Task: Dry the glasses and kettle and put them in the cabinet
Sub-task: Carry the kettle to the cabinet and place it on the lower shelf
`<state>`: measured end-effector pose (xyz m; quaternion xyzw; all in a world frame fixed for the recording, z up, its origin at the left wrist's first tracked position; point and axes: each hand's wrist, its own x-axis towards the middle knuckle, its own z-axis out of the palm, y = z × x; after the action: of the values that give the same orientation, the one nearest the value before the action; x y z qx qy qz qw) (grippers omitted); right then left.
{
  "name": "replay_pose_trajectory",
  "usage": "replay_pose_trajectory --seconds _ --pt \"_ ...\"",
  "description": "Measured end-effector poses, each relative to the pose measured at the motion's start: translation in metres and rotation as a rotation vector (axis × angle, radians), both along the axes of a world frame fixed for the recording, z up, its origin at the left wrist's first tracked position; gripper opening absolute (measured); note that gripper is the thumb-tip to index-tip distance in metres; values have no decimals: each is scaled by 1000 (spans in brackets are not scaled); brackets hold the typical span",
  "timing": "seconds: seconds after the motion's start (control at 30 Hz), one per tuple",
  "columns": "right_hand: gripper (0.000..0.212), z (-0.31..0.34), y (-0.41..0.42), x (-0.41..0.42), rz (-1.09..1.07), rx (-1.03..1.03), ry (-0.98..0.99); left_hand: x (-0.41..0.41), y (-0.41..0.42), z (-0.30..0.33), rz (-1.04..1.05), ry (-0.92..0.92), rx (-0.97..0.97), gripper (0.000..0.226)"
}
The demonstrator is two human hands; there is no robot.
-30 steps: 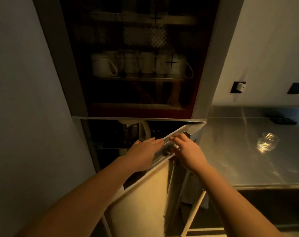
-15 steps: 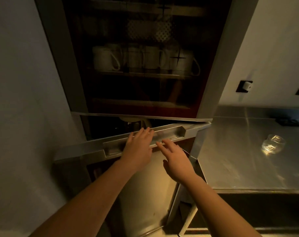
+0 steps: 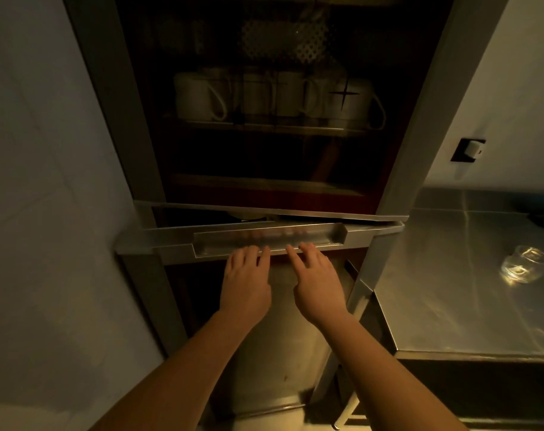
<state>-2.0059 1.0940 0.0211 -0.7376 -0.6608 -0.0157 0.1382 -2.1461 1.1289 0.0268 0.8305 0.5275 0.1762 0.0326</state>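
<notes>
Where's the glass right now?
In the head view the glass sits at the right on the steel counter, right of the cabinet and both hands.

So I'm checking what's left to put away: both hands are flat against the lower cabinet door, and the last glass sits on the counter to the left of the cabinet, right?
Not quite. In the head view the glass sits on the steel counter to the right of the cabinet, not the left. The rest holds: the left hand and right hand lie flat against the lower cabinet door.

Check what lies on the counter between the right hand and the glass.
Head view: nothing stands there. From the right hand, over the cabinet corner, only bare steel counter runs to the glass.
</notes>
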Motion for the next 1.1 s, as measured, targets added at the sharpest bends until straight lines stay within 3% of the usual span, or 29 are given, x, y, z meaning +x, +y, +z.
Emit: replay_pose_trajectory --seconds 0.63,1.1 --pt "90 -5 41 -19 -111 -6 -46 0 48 -12 -37 16 -24 90" --pt "88 -8 46 -18 -125 -1 -13 1 53 -11 -46 42 -58 88"
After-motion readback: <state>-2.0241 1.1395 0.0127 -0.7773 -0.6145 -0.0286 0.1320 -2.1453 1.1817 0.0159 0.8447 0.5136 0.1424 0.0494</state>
